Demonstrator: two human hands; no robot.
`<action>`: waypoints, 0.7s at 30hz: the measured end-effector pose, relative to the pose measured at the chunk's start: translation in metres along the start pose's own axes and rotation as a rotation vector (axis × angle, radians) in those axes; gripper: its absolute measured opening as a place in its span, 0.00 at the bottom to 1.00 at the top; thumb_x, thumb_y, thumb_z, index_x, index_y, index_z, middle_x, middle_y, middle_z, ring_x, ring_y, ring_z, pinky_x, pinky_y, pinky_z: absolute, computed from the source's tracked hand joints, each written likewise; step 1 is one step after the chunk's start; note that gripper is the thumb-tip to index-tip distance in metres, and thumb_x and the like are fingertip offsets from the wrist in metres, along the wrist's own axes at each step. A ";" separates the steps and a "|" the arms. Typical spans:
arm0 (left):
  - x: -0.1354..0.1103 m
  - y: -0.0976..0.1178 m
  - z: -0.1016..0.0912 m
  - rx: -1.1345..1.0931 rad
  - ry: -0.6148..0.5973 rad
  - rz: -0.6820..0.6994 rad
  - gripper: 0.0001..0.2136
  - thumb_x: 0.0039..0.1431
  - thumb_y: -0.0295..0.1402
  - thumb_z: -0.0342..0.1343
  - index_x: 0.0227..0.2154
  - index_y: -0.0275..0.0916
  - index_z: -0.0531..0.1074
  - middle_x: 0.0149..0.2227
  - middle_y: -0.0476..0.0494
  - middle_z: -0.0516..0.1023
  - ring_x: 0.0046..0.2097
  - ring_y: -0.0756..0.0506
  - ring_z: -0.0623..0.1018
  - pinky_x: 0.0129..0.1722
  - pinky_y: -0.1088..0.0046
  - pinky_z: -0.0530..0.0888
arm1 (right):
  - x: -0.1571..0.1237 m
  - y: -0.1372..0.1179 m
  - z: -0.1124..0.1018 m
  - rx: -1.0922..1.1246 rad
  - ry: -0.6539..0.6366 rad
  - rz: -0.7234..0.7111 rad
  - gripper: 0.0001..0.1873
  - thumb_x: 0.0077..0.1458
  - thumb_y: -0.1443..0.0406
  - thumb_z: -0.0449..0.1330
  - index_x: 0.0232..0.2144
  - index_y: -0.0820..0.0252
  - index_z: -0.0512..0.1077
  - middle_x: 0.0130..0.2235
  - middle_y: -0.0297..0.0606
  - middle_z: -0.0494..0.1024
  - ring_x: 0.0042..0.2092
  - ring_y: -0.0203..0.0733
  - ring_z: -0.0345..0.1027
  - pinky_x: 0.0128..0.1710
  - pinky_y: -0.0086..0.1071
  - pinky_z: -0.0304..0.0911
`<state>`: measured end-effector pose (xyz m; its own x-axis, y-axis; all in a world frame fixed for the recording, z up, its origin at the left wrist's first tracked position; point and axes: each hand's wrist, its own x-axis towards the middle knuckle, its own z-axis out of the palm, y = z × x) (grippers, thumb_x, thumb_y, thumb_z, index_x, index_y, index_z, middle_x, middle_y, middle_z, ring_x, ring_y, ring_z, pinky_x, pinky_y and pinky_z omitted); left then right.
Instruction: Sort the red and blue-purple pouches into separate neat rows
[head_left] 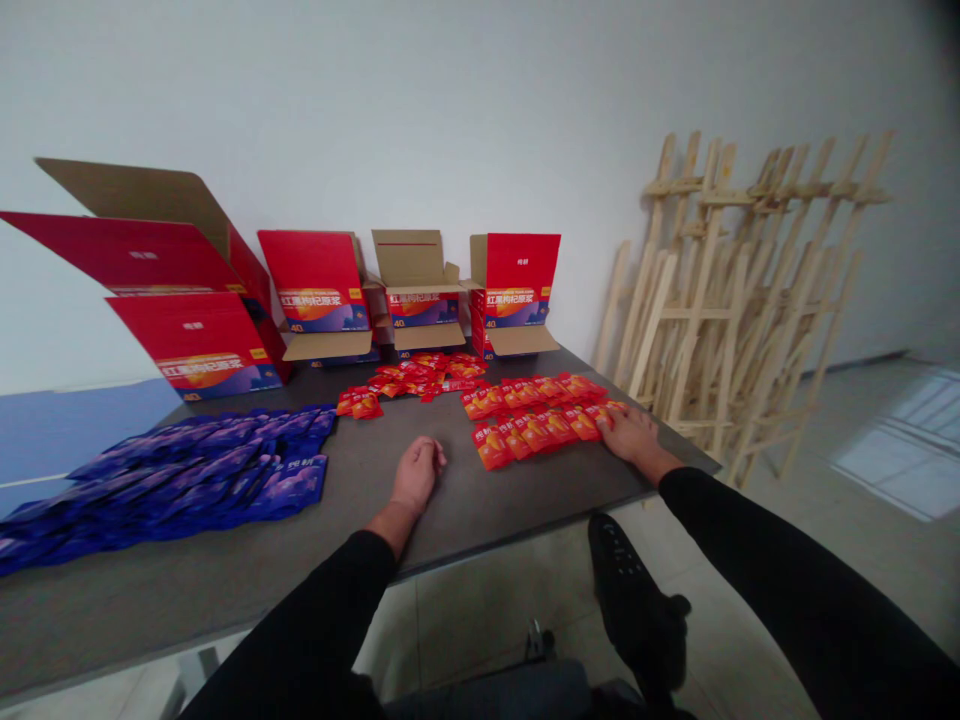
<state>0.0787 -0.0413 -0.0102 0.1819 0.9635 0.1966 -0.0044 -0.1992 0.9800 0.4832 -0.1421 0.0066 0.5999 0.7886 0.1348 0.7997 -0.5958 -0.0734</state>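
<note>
My left hand (421,472) rests on the dark table with its fingers curled in, and nothing shows in it. At the right end of two overlapping rows of red sachets (525,437), my right hand (628,434) has its fingers closed on the end sachet, partly hiding it. Behind the left hand lies a loose pile of red sachets (420,374). To the left, blue-purple sachets (172,475) are spread in thick overlapping rows.
Open red-and-blue cartons (322,290) stand along the back of the grey table (465,520). Wooden easels (720,300) lean against the wall on the right. My black shoe (637,600) is below the table's front edge.
</note>
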 end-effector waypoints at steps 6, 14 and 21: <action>0.002 -0.003 -0.002 0.057 -0.137 -0.073 0.11 0.55 0.42 0.53 0.24 0.41 0.69 0.19 0.54 0.64 0.22 0.50 0.62 0.22 0.76 0.58 | -0.001 -0.011 -0.011 0.012 0.086 -0.034 0.30 0.68 0.52 0.43 0.61 0.60 0.69 0.61 0.55 0.66 0.62 0.60 0.59 0.60 0.49 0.54; 0.012 0.004 -0.013 -0.144 -0.132 -0.199 0.10 0.53 0.41 0.56 0.26 0.40 0.66 0.19 0.57 0.58 0.20 0.53 0.57 0.21 0.78 0.53 | -0.007 -0.098 -0.023 0.070 0.179 -0.237 0.25 0.67 0.57 0.48 0.58 0.63 0.70 0.61 0.54 0.68 0.60 0.57 0.60 0.60 0.45 0.54; 0.010 0.001 -0.016 -0.172 -0.203 -0.196 0.13 0.50 0.44 0.58 0.25 0.40 0.64 0.20 0.57 0.59 0.21 0.54 0.56 0.20 0.78 0.51 | -0.007 -0.205 -0.023 0.125 0.111 -0.543 0.20 0.67 0.60 0.50 0.52 0.64 0.76 0.54 0.52 0.76 0.55 0.51 0.66 0.58 0.40 0.56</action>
<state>0.0652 -0.0294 -0.0067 0.3876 0.9218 0.0105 -0.1125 0.0360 0.9930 0.3146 -0.0290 0.0434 0.1015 0.9520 0.2887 0.9934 -0.0815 -0.0805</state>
